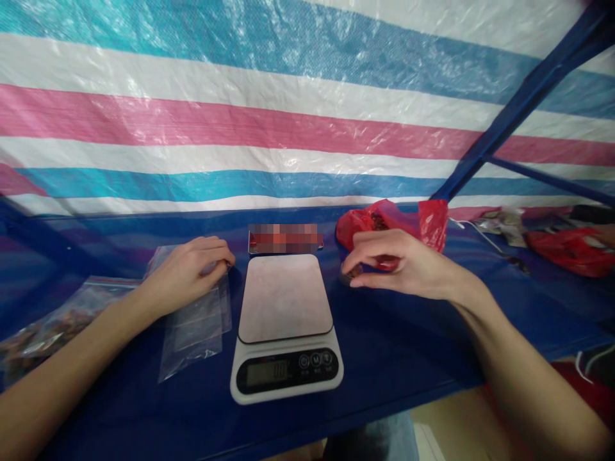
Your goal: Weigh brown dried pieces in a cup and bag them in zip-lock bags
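Two hands are over the blue tabletop (408,358), one on each side of the white kitchen scale (286,326) near the front edge. The left hand (185,272) lies curled, fingertips down on a stack of clear zip bags (196,326) just left of the scale. The right hand (398,262) pinches a small dark piece (353,272) between thumb and fingertips, just in front of the red plastic bag (391,221) toward the back edge.

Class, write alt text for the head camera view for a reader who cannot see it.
A person's left hand rests on clear plastic bags while the right hand pinches something small beside a red bag. A white digital scale sits between them on a blue table.
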Motion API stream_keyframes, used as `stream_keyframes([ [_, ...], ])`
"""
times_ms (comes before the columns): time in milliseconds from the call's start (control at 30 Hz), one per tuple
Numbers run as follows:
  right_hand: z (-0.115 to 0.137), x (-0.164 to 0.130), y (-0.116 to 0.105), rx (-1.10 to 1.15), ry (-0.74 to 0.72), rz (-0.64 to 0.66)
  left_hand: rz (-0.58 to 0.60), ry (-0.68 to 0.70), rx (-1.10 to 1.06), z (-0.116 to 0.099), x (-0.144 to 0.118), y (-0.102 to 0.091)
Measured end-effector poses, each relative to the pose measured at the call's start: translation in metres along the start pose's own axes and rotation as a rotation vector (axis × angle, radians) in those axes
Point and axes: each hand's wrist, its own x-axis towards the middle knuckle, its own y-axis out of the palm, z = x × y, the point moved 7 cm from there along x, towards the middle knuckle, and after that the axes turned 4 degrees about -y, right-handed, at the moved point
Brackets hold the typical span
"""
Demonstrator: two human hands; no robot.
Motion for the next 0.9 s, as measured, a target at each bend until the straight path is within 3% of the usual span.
stream_keyframes([
  [133, 0.017, -0.01, 0.041, 0.309, 0.059, 0.432, 0.013, 0.0, -0.004, -0.001, 0.001, 0.0],
  [233, 0.01, -0.017, 0.057, 0.333, 0.201, 0.596, 0.012, -0.003, -0.004, 0.0, 0.001, -0.001],
  [500, 0.014, -0.019, 0.068, 0.393, 0.184, 0.695, 0.021, -0.019, -0.013, 0.001, 0.001, 0.0],
  [767, 0.008, -0.014, 0.08, 0.549, 0.263, 0.643, 0.009, 0.0, -0.004, 0.0, 0.0, 0.0],
  [900, 0.003, -0.015, 0.084, 0.498, 0.253, 0.652, 0.016, -0.012, -0.01, 0.003, 0.0, 0.0],
])
